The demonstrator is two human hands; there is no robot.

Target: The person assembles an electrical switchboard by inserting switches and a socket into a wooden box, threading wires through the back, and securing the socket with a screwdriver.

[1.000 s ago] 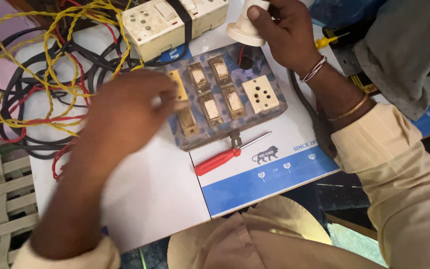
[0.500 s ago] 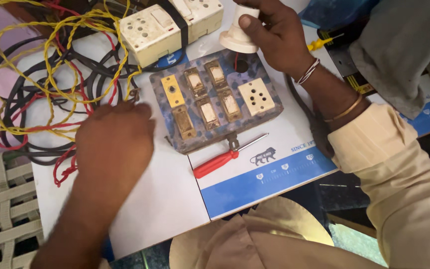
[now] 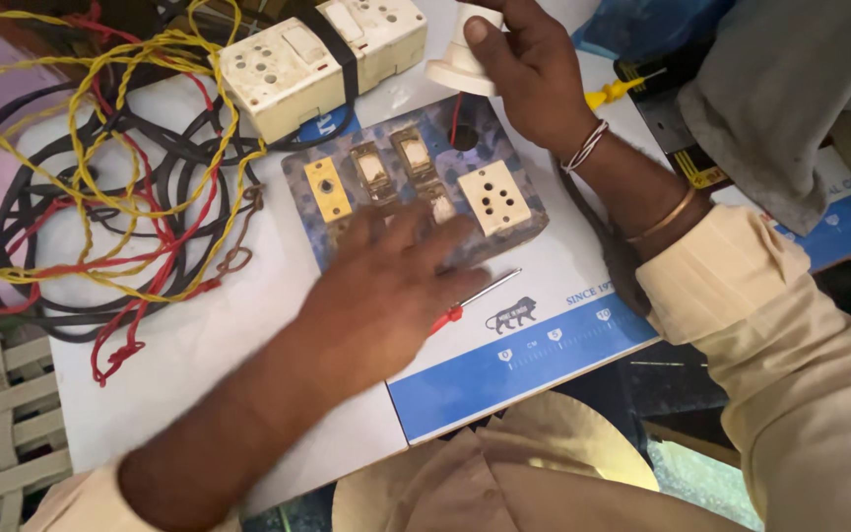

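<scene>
Left hand (image 3: 386,296) shifted onto switchboard (image 3: 416,187); right hand (image 3: 529,69) grips holder (image 3: 460,64).

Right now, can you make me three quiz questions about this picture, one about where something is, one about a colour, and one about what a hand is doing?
1. Where is the red-handled screwdriver?
A. Partly under the left hand
B. On the cream double socket box
C. Among the wires

2. What colour is the twisted wire looping over the black cables?
A. Green
B. Yellow
C. White

3. What is the right hand doing?
A. Lying flat on the white board
B. Gripping a white plastic fitting
C. Holding the screwdriver

Answers: 1 A, only its metal shaft and a bit of red handle stick out beside the hand. 2 B, the looping strands are yellow. 3 B, its fingers wrap round the fitting, raised above the blue patterned switch panel.
</scene>
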